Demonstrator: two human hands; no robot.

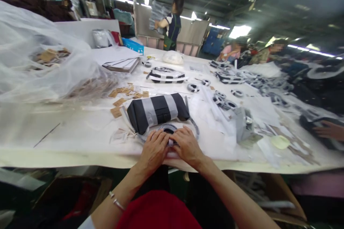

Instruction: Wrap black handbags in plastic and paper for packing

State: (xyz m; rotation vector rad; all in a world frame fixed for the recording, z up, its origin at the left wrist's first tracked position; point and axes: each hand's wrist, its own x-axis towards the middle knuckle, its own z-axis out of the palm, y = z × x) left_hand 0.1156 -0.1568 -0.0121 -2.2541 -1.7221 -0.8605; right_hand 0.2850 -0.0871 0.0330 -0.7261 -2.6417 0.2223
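Close to the table's front edge, my left hand (156, 145) and my right hand (186, 144) meet with their fingers closed on a coiled grey strap (168, 127). A small white piece shows on the coil between my fingertips. Right behind the coil lies a black bag (158, 110) with grey bands across it, its long side toward me. Part of the grey strap loops out to the right of the bag. My thumbs and the underside of the coil are mostly hidden.
Brown card tags (120, 102) lie left of the bag, near clear plastic sheeting (53, 53). More coiled straps (224, 100) are scattered to the right. Another striped bag (168, 75) lies farther back. A co-worker's hand (330, 130) is at the far right.
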